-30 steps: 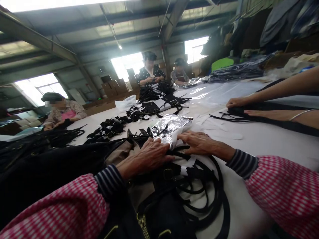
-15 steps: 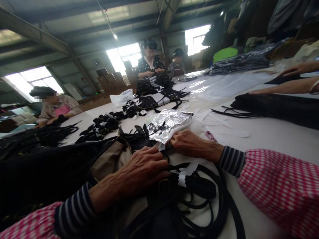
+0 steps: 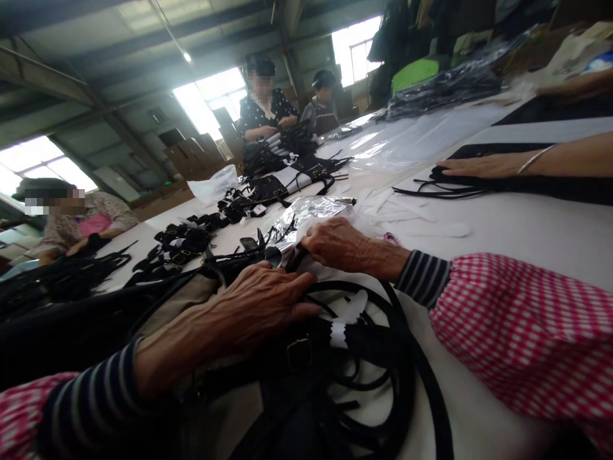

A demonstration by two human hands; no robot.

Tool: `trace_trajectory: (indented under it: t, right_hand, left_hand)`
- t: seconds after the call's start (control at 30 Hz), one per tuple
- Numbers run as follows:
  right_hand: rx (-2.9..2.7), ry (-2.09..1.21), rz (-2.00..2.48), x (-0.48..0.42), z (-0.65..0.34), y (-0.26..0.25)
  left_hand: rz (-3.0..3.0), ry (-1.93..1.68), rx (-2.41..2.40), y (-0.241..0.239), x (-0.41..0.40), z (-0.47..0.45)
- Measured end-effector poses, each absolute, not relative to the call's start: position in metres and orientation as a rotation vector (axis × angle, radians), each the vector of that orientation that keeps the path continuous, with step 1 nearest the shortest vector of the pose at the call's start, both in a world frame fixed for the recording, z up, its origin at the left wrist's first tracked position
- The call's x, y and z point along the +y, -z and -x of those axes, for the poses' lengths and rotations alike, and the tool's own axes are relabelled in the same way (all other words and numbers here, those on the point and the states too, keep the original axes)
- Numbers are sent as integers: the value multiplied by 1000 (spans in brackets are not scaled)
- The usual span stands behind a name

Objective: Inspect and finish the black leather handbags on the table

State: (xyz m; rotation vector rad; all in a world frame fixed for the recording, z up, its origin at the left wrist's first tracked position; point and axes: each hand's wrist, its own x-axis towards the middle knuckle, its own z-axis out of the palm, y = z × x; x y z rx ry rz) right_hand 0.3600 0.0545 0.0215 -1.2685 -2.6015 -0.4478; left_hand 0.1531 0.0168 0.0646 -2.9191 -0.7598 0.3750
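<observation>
My left hand (image 3: 258, 306) lies over a black bag (image 3: 306, 370), its fingers curled onto the dark fabric and thumb apart from the forefinger. Close beside it, my right hand (image 3: 338, 246) is closed in a pinch on a dark strip of material, probably a strap; its far end is hidden. A shiny silvery plastic wrapping (image 3: 306, 214) lies just beyond my right hand. Around the bag's right side curve long black straps (image 3: 409, 358), one wrapped in a white paper band (image 3: 338, 335). A brass-coloured buckle (image 3: 299, 355) sits below my left hand. An open beige lining (image 3: 184, 300) shows at left.
Bundled black straps (image 3: 184, 239) and black bags (image 3: 275, 188) cover the table's middle. Clear plastic sheets (image 3: 397, 144) lie further back. At right, a co-worker's hand (image 3: 483, 166) rests on a black bag. Other people sit or stand at the far side and left.
The view has shifted, so the scene sits further left. The silvery wrapping shows less, and my right hand now pinches dark material beside it. The co-worker's hand at right has moved.
</observation>
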Motion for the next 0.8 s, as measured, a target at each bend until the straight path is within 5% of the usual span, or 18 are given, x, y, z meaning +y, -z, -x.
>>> trace_trajectory:
  t: [0.37,0.47,0.8]
  right_hand:
    - [-2665,337,914,15,-370,-6]
    - [-2730,129,1095,7,-360,0]
    - [-2648,251,1354,7,-355,8]
  left_hand:
    - [2846,-293,-712,-65,0,-148]
    - [2866,-238,-721,-70,-6,-139]
    - [2860,-181,-762,-62,-9,-127]
